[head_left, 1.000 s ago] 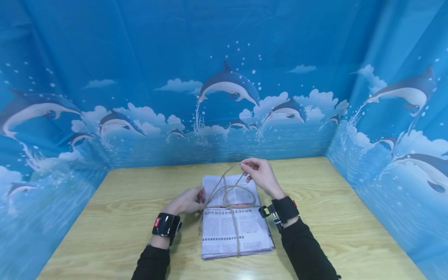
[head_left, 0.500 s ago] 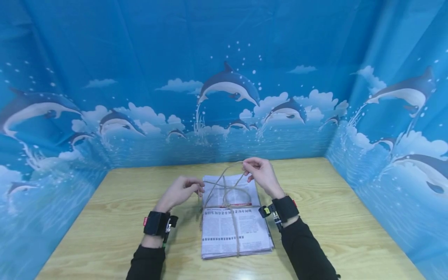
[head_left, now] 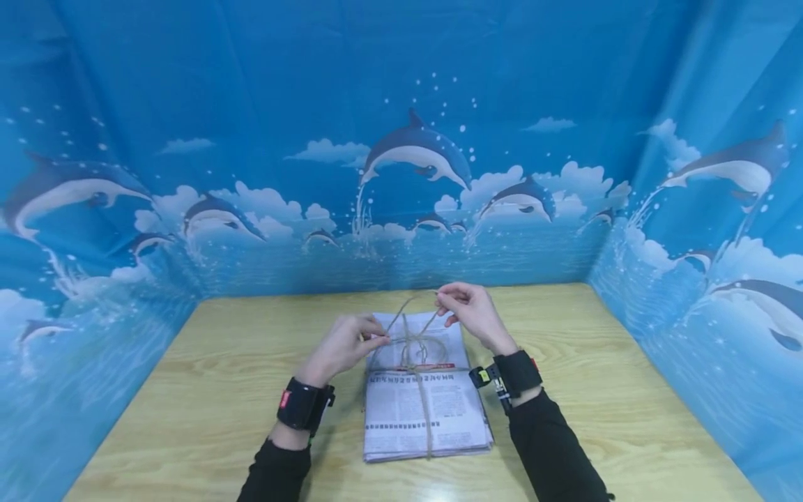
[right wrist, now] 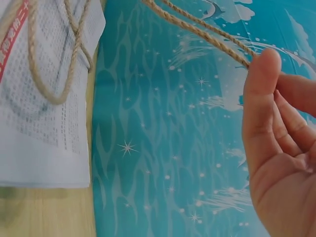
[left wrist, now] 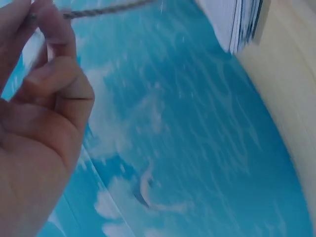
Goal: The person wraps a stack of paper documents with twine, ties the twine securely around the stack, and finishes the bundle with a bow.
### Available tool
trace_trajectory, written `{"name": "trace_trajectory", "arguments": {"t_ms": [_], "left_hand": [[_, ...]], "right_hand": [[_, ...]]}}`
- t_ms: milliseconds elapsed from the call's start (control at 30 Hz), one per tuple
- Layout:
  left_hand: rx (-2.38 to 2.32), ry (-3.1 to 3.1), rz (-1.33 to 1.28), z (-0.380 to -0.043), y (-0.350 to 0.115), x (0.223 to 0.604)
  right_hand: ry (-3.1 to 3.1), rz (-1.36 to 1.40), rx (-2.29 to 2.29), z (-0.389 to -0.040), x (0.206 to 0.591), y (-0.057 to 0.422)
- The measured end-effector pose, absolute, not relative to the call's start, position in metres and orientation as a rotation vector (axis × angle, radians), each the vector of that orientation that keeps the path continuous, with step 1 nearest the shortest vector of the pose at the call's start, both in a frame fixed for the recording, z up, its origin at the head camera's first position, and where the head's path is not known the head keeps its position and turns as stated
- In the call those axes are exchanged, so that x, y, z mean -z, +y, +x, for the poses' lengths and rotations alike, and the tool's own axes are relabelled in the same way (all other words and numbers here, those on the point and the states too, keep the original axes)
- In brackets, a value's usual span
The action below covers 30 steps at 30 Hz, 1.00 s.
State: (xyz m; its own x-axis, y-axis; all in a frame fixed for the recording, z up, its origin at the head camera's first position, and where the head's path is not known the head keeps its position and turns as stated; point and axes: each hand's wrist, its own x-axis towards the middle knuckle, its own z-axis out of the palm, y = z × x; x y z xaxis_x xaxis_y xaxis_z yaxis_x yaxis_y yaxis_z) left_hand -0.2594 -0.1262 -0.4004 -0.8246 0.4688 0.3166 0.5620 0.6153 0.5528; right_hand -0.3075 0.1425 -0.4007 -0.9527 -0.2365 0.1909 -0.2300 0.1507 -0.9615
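Note:
A stack of newspapers (head_left: pixel 426 418) lies on the table, with brown twine (head_left: pixel 424 411) crossing over it both ways. Above the far half of the stack, my right hand (head_left: pixel 473 314) pinches a raised loop of the twine between thumb and fingertips; the right wrist view shows two strands of the twine (right wrist: pixel 197 32) running into that pinch. My left hand (head_left: pixel 345 345) is over the stack's left edge and pinches another length of twine (left wrist: pixel 108 9) between thumb and finger. A loose curl of twine (right wrist: pixel 59 98) lies over the paper near the crossing.
The wood-grain table (head_left: pixel 251 390) extends on both sides of the stack. A blue curtain with dolphins (head_left: pixel 414 153) stands behind the table and along both sides. Black bands with small devices (head_left: pixel 305 404) wrap both wrists.
My left hand has lifted from the stack's left side with a length of twine and moved right over the paper. My right hand stays nearly still, holding its loop.

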Motion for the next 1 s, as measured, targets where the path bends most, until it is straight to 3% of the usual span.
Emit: {"name": "trace_trajectory", "arguments": {"t_ms": [200, 533, 800, 1000], "left_hand": [[0.857, -2.779, -1.097, -0.255, -0.088, 0.414], [0.808, -2.705, -1.252, -0.246, -0.061, 0.422], [0.699, -2.779, -1.266, -0.245, -0.052, 0.433], [0.92, -2.609, -0.991, -0.246, -0.049, 0.427]], "right_hand": [[2.381, -0.501, 1.927, -0.305, 0.396, 0.145], [2.39, -0.503, 1.884, -0.305, 0.397, 0.144], [2.389, -0.521, 1.869, -0.304, 0.398, 0.145], [2.4, -0.547, 1.87, -0.303, 0.398, 0.145]]}}
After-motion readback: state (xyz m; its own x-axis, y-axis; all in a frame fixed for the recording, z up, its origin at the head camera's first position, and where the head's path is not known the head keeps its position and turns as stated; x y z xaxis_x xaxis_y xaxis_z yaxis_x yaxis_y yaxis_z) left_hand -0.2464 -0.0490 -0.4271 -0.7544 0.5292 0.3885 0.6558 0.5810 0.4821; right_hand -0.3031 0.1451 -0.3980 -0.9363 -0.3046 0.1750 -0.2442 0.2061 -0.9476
